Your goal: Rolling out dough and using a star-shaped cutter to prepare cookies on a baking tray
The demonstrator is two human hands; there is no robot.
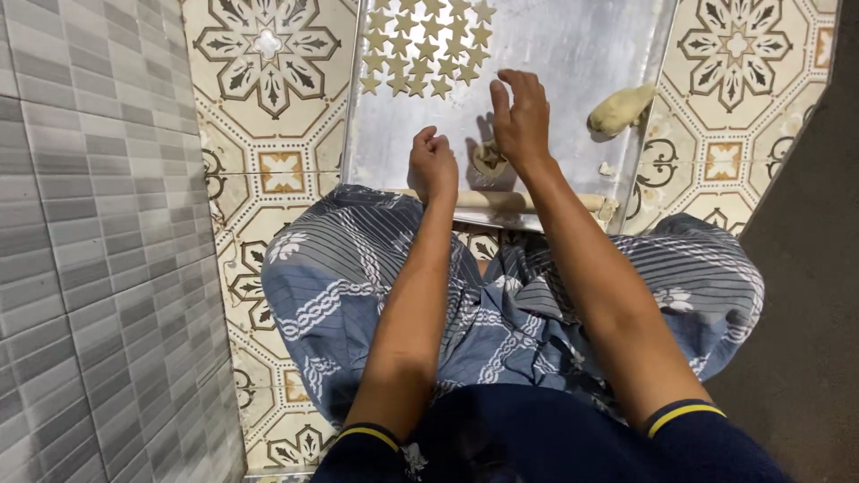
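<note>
A metal tray (pixel 573 54) lies on the patterned floor in front of my knees. Several star-shaped dough pieces (pixel 428 45) lie in rows at its far left. My right hand (pixel 519 116) hovers over a small flat piece of dough (pixel 488 159), fingers spread, palm down. My left hand (pixel 433 165) rests curled on the tray just left of that piece; whether it holds anything is hidden. A wooden rolling pin (pixel 506 200) lies across the tray's near edge, under both wrists. A lump of dough (pixel 619 109) sits at the tray's right edge.
A grey tiled wall (pixel 89 224) runs along the left. The patterned floor tiles (pixel 268 107) surround the tray. My legs in blue patterned cloth (pixel 358 268) fill the foreground. A dark surface (pixel 805 268) lies to the right.
</note>
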